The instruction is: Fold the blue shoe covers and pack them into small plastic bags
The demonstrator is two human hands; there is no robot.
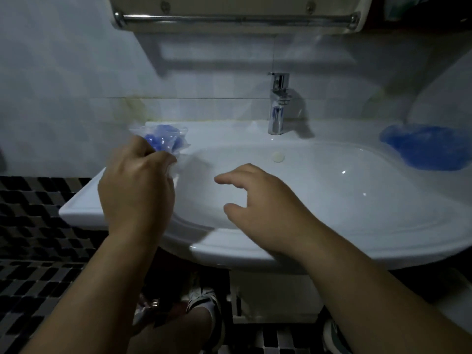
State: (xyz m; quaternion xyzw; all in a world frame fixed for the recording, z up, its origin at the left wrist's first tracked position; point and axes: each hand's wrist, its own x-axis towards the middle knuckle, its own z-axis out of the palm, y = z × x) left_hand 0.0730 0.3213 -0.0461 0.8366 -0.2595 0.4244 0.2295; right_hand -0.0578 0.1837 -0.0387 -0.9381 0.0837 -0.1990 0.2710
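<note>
Blue shoe covers (pixel 163 139) bunched inside a small clear plastic bag (pixel 183 134), over the back left corner of the white sink (pixel 84 200); too blurred to tell whether resting on the ledge or lifted just off it. Pinched at its near edge by the left hand (pixel 135 185), fingers curled onto the plastic, back of the hand toward the camera. Right hand (pixel 260 208) well apart from the left, holding nothing, fingers loosely bent and spread, hovering above the front part of the basin. Loose blue heap (pixel 429 149) of more covers on the back right corner of the sink, far from both hands. Chrome faucet (pixel 278 106) upright at the middle of the back edge, between bag and heap. Dark mosaic floor (pixel 38 226) off the left edge; white sandal (pixel 204 300) below the front rim.
</note>
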